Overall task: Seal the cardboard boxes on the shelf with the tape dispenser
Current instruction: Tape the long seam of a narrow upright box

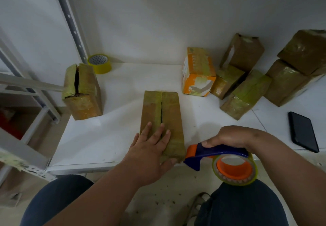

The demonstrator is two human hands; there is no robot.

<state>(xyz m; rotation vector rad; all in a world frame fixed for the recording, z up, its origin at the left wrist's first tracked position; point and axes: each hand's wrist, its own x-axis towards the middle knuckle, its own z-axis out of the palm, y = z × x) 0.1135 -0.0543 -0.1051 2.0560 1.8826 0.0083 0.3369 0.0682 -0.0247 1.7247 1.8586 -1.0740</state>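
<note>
- At about 9 o'clock on the white shelf [109, 137], a cardboard box [82, 92] stands upright, its top flaps parted along a dark slit and edged with yellowish tape.
- Just behind it, toward 10 o'clock, a yellow tape roll [99, 63] sits beside the grey shelf upright [70, 21].
- At the centre, the box you are working on [161, 118] lies flat with its seam running from 12 to 6 o'clock; the gap between its flaps shows.
- Your left hand [151, 151] presses flat on the near end of that box, fingers straight and spread, thumb over the near edge.
- Your right hand [229, 137], at 4 o'clock from the box, has its fingers curled round the blue handle of the tape dispenser [220, 157]; its blue nose is just beside the box's near right corner.
- At 1 o'clock stands an orange box [198, 72], and toward 2 o'clock a cluster of taped boxes [261, 77], some stacked.
- At 3 o'clock a black phone [303, 131] lies flat.
</note>
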